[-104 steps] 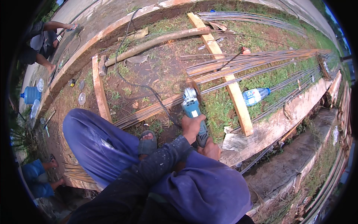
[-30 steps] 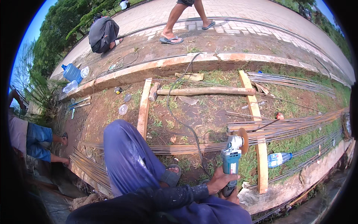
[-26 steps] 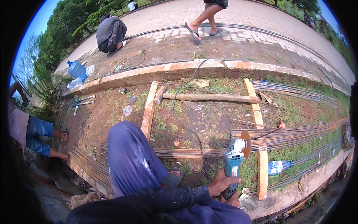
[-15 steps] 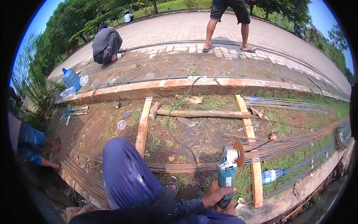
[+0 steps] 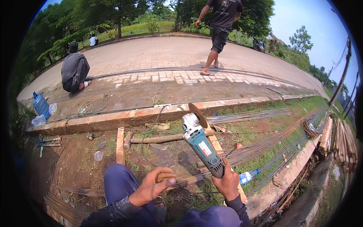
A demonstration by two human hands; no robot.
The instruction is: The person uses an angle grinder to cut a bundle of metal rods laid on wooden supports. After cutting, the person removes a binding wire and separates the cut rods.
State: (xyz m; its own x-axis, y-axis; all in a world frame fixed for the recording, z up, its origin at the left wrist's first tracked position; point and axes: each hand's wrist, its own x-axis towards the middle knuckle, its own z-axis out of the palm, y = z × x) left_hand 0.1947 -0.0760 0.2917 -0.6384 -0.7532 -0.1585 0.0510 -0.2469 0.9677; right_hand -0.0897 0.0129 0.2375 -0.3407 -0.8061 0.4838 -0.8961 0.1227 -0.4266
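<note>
My right hand (image 5: pixel 227 181) grips the lower end of a teal angle grinder (image 5: pixel 204 149), raised with its brownish disc (image 5: pixel 198 115) upward. My left hand (image 5: pixel 155 183) is off the tool, left of it, fingers apart and slightly curled, holding nothing. Below are bundles of long rusty steel bars (image 5: pixel 253 151), crossed by timber pieces (image 5: pixel 120 151). A black cord (image 5: pixel 146 132) runs over the ground. A plastic bottle (image 5: pixel 245 178) lies right of the grinder, and a long-handled hammer (image 5: pixel 151 139) lies beyond my hands.
A concrete curb (image 5: pixel 92 121) separates the dirt from a paved road (image 5: pixel 140 53). A person squats (image 5: pixel 73 70) at left; another walks (image 5: pixel 219 32) on the paving. A blue jug (image 5: pixel 41 104) stands at left. A concrete channel (image 5: pixel 310 193) and timber poles (image 5: pixel 342 142) lie at right.
My left hand has let go of the grinder, which my right hand has lifted. The view has tilted up, showing more road and trees. The walking person has moved along the paving.
</note>
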